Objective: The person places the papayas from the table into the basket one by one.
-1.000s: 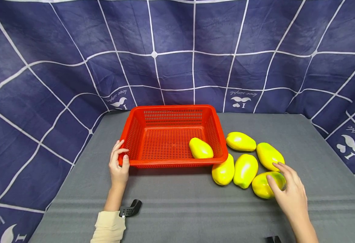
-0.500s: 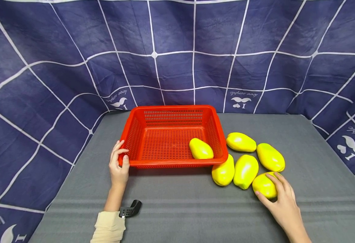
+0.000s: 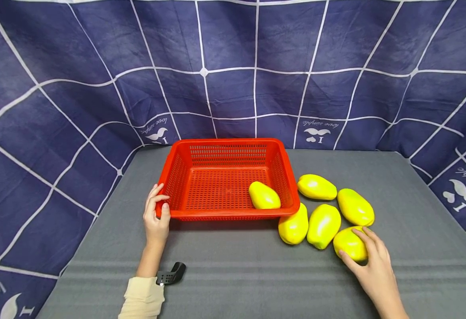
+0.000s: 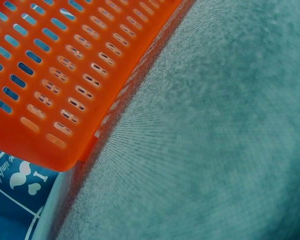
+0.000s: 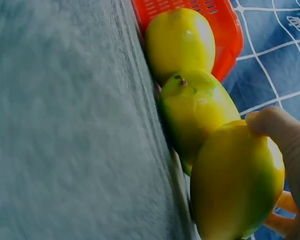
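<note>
My right hand (image 3: 372, 263) grips a yellow mango (image 3: 348, 245) at the near right of a group of mangoes, its thumb on the near side and fingers over the far side. In the right wrist view this mango (image 5: 235, 182) shows a greenish flank under the thumb. A second mango (image 3: 323, 226) lies just left of it. My left hand (image 3: 156, 221) holds the near left corner of a red plastic basket (image 3: 233, 213), fingers over the rim. One mango (image 3: 264, 195) lies inside the basket, at its near right. The left wrist view shows the basket's slotted wall (image 4: 65, 75), not the fingers.
More mangoes lie right of the basket: one (image 3: 294, 227) against its near right corner, one (image 3: 316, 186) by its right wall, and one (image 3: 355, 207) farther right. Grey cloth (image 3: 233, 266) covers the table. A blue checked curtain (image 3: 229, 93) hangs behind.
My right hand has come down leftward onto the near right mango and closed round it. The mango has since shifted slightly to the right. The left hand and basket stay put.
</note>
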Available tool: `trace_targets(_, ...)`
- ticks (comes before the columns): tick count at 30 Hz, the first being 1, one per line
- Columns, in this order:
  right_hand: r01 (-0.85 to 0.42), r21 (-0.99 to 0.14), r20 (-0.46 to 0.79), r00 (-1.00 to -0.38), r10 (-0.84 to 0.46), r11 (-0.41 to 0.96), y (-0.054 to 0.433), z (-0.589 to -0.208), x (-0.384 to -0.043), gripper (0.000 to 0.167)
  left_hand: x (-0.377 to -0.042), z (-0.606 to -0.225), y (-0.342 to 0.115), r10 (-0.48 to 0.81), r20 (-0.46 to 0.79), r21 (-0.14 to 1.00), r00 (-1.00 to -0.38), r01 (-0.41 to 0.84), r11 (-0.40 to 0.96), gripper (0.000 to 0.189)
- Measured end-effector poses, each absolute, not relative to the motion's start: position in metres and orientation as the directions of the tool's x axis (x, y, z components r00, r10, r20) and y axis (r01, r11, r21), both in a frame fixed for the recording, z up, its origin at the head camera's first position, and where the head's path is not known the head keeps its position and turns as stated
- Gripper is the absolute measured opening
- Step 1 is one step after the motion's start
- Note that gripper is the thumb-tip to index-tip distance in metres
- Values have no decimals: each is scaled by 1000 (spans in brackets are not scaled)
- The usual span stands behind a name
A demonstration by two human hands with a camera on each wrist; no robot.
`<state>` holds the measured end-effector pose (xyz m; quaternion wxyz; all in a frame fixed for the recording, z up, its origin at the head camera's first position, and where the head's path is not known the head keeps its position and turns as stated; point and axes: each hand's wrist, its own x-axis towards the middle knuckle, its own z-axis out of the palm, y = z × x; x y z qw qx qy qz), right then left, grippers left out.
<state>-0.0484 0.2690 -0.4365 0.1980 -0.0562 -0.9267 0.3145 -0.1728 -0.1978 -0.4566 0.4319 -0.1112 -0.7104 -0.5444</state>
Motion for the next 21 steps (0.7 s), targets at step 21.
trace_targets(21,-382,-533,606,-795,25,755,243,-371,-77,60,-173,-457,-198,-315,730,682,-606,621,387,17)
